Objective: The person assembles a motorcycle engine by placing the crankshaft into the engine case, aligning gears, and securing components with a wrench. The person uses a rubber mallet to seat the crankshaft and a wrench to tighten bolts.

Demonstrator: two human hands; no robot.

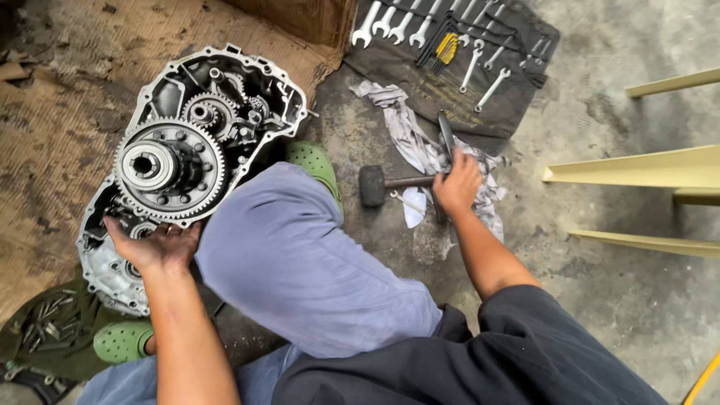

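Note:
A grey metal engine case (112, 262) with a large toothed gear (169, 171) and smaller gears lies on worn cardboard at the left. My left hand (154, 246) rests palm-up against its near edge, just below the big gear, fingers apart. My right hand (457, 184) is closed on a dark slim tool handle (446, 135) over a dirty white rag (409, 135). A black rubber mallet (373, 185) lies on the floor right beside that hand, its handle running under it.
A dark tool roll (457, 90) with several wrenches lies at the top. A green cloth with loose bolts (45, 326) sits at the lower left. Yellow metal bars (637, 169) stand at the right. My knee in blue trousers (292, 255) and green clogs (124, 341) fill the middle.

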